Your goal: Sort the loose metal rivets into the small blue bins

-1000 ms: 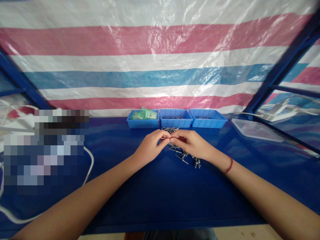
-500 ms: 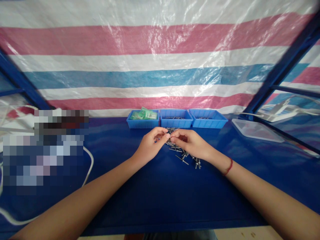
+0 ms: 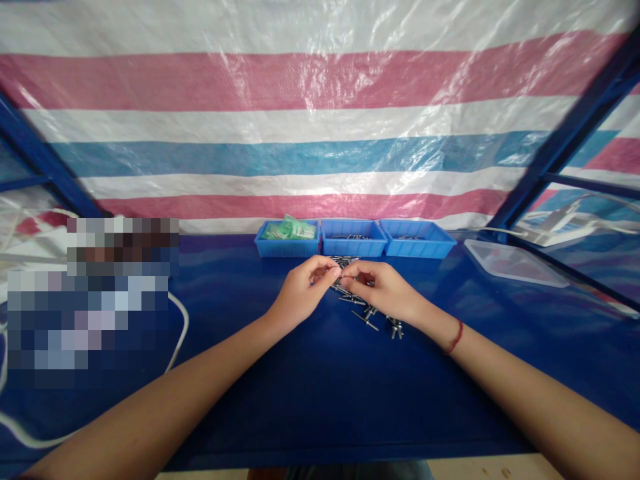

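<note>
My left hand [image 3: 303, 288] and my right hand [image 3: 384, 288] meet fingertip to fingertip over a pile of metal pop rivets [image 3: 345, 291]. Each hand is closed in a pinch of thumb and fingers. Whatever sits between the fingertips is too small and too covered to make out. The hands hide part of the pile. One loose rivet [image 3: 365, 321] lies just in front of it, and a small cluster of rivets [image 3: 395, 328] rests below my right wrist.
Behind the hands stand three blue bins: a left bin [image 3: 287, 249] with green packets [image 3: 295, 229], a middle bin [image 3: 353, 247] and a right bin [image 3: 423, 249] with metal pieces. A clear plastic lid [image 3: 515, 263] lies right. A white cable [image 3: 184, 327] curves at left.
Both hands stay pinched together over the pile, with only a slight shift of the fingertips. The whole view has moved a little; the bins and rivets look unchanged.
</note>
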### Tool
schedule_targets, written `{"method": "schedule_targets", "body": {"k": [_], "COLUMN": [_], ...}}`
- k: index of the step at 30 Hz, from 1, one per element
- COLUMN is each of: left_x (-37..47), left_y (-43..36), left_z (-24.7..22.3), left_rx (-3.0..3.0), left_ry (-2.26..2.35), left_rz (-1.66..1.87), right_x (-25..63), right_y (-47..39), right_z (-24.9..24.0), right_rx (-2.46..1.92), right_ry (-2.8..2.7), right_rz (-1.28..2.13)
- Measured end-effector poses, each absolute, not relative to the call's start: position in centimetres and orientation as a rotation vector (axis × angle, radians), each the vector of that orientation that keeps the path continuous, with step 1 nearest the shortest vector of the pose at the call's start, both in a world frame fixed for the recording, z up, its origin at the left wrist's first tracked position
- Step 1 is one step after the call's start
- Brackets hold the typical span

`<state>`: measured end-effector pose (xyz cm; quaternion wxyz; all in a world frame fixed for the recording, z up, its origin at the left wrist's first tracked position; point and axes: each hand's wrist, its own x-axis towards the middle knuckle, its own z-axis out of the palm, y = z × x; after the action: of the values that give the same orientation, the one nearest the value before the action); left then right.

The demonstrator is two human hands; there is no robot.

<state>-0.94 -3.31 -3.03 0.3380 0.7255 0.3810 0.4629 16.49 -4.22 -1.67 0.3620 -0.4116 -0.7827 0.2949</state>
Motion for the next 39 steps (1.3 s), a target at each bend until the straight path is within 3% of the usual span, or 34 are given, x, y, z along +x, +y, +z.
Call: {"method": "schedule_targets", "body": {"k": [15,20,29,35,39], "left_x": [-1.1,-0.9,-0.7,-0.6,-0.5], "left_y": [-3.1,-3.4,-5.0,-5.9,-5.7], "left_z": [-3.1,-3.2,-2.3,-2.4,-2.4], "left_rx": [1.968,2.039,2.647,2.771,2.770], "left_ry": [1.059,1.058,0.777,0.755,0.787], "left_rz": [1.158,1.113,0.858,0.592,0.552], "right_x": [16.5,17.0,25.1,27.7,27.2], "right_y": [-4.6,-4.5,-0.6,0.8,0.7], "right_z": [-0.8,-0.4,1.0,-0.1,-0.3], "right_rx": [-1.007,-0.996,-1.320,-1.678,-1.664], "right_ry": [-1.743,-1.792,-1.308,-1.463,-1.518], "right_rz": [0.772,0.546,-0.077,-0.073,-0.079]}}
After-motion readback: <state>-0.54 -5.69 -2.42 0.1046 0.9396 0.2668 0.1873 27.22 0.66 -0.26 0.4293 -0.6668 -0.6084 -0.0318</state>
